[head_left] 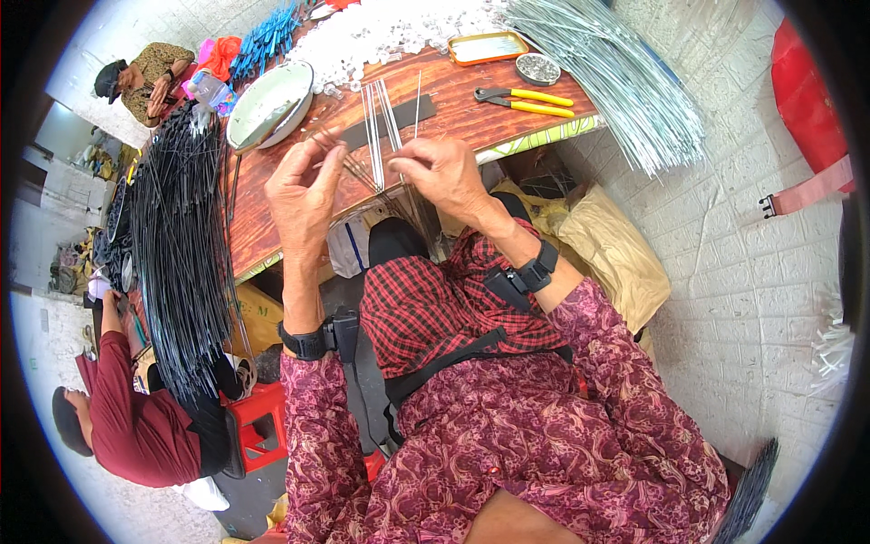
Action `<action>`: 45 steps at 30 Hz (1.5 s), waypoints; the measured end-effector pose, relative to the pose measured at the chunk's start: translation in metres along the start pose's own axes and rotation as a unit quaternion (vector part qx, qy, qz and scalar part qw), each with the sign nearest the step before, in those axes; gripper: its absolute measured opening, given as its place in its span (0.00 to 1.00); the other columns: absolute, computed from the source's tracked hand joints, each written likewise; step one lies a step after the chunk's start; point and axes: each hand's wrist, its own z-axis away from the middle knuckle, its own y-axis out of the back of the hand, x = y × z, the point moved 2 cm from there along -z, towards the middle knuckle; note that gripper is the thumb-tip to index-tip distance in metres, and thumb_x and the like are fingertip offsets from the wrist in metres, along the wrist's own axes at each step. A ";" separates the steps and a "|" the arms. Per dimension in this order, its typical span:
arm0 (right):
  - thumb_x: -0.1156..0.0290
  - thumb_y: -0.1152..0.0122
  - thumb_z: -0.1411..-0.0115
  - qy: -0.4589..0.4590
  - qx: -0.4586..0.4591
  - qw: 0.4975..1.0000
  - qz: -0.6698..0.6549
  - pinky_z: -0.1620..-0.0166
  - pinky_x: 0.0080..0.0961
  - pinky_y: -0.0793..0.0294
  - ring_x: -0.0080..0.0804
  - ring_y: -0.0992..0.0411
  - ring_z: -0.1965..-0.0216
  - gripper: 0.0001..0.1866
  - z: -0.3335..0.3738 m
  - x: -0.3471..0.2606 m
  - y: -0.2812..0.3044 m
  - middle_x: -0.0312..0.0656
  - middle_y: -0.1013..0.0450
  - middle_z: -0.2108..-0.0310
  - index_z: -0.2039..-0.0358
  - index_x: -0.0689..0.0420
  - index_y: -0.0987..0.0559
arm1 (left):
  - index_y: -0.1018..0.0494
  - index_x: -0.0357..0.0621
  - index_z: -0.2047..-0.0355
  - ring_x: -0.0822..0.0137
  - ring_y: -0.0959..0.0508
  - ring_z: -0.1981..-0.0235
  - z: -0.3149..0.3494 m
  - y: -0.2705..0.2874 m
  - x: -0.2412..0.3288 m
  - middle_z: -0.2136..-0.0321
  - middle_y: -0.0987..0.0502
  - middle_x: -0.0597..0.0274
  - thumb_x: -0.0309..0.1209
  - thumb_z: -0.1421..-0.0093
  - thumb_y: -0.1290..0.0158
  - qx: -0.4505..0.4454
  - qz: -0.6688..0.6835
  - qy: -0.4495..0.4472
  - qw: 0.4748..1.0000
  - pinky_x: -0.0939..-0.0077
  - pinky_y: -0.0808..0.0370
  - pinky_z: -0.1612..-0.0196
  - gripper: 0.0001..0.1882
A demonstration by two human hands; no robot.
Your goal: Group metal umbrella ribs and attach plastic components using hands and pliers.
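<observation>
My left hand (306, 186) is raised over the table's near edge, thumb and fingers pinched round several thin wires (356, 169). These wires slant down toward my right hand (446, 177), whose thumb and fingertips are also closed together. What it holds, if anything, is too fine to make out. Between my hands, several straight silvery rods (370, 122) lie side by side across a dark flat strip (419, 111), their near ends reaching past the table edge. A single thin rod (418, 95) lies apart, to their right.
On the wooden table (299, 190) are yellow-handled pliers (526, 100), a white basin (270, 107), a small tray (488, 48), a round dish (537, 68) and clear plastic pieces (390, 32). Silvery rods (625, 91) overhang right, black ones (181, 245) left. Two other people sit leftward.
</observation>
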 end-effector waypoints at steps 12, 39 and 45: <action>0.66 0.33 0.43 0.019 -0.031 0.999 -0.022 0.71 0.30 0.25 0.37 0.21 0.76 0.08 -0.002 -0.003 -0.004 0.45 0.19 0.75 0.65 0.53 0.12 | 0.20 0.34 0.59 0.76 0.21 0.62 0.001 -0.009 0.002 0.63 0.19 0.64 0.21 0.39 0.39 -0.051 0.092 0.032 0.994 0.80 0.23 0.56 0.08; 0.61 0.33 0.43 0.036 -0.087 0.996 0.001 0.67 0.37 0.24 0.44 0.20 0.72 0.11 -0.010 -0.001 -0.001 0.46 0.20 0.73 0.65 0.51 0.13 | 0.22 0.33 0.51 0.69 0.19 0.57 -0.002 -0.008 0.005 0.57 0.17 0.53 0.19 0.38 0.42 -0.103 0.111 0.052 0.987 0.74 0.21 0.51 0.14; 0.64 0.32 0.44 0.060 -0.098 0.993 0.036 0.68 0.32 0.25 0.41 0.21 0.72 0.10 -0.009 -0.004 0.000 0.46 0.20 0.73 0.66 0.57 0.14 | 0.25 0.34 0.45 0.69 0.18 0.56 -0.001 -0.010 0.011 0.57 0.17 0.53 0.18 0.37 0.44 -0.110 0.099 0.053 0.988 0.74 0.21 0.51 0.19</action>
